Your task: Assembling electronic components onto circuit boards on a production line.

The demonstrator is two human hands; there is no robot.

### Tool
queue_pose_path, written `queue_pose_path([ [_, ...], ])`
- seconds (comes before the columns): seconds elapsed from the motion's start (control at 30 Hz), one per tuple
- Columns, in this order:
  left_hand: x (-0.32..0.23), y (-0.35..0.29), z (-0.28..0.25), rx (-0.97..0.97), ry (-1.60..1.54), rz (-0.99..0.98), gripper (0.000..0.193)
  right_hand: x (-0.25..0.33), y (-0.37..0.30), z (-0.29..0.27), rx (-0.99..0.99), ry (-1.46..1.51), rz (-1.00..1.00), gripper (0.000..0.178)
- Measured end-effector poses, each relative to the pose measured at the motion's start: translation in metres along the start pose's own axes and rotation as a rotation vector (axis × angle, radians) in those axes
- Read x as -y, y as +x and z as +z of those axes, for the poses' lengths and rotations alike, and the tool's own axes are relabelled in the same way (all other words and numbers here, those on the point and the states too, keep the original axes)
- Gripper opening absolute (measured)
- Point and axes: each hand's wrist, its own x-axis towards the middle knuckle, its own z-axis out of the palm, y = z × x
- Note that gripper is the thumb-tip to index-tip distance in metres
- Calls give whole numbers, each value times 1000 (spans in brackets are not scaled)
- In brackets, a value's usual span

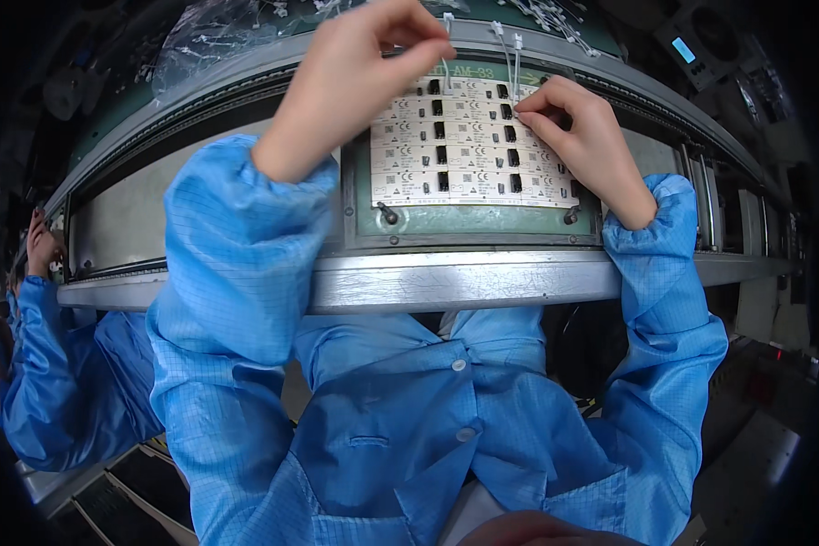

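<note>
A white panel of circuit boards (409, 166) lies in a green carrier (473, 218), with rows of black components (441, 156) on it. Thin white wires with plug ends (518, 42) stand up from its far edge. My left hand (359, 68) is raised over the panel's far left part, thumb and forefinger pinched beside a white wire; whether they grip it is unclear. My right hand (578, 127) rests at the panel's right part. Its thumb and forefinger close by a black component in the right column, and what lies between them is hidden.
A metal rail (464, 282) runs along the near side of the conveyor. Beyond the far rail lie loose white wires (555, 23) and a clear plastic bag (218, 55). At far left, another person's hand (41, 246) touches the line. A device with a lit screen (683, 49) stands far right.
</note>
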Motion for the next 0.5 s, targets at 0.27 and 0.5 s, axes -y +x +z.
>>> queue_pose_path([
  [0.27, 6, -12, -1, -23, 169, 273, 9, 0, 0, -3, 40, -113, -77, 10],
  [0.5, 17, -13, 4, -23, 188, 329, 9, -6, 6, -11, 131, -83, -104, 12],
])
